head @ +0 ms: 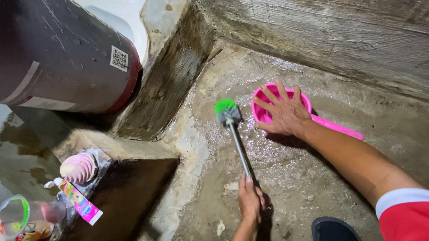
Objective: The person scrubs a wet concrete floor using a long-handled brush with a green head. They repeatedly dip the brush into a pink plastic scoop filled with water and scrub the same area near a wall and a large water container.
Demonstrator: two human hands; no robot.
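My left hand (250, 200) grips the end of a long metal-handled scrubbing brush (238, 144). Its green bristle head (225, 106) rests on the wet concrete floor beside a raised step. My right hand (283, 113) lies palm down with fingers spread over the rim of a pink plastic dipper (263, 113), which sits on the floor just right of the brush head. The dipper's pink handle (339, 129) sticks out to the right under my forearm.
A big dark barrel (48, 52) and a white squat toilet pan (122, 15) stand on the raised step at upper left. A low ledge holds a pink swirled object (78, 168), a tube (80, 202) and a plastic bag (12, 228). A concrete wall (345, 21) runs behind; a dark sandal (333, 234) is at the bottom.
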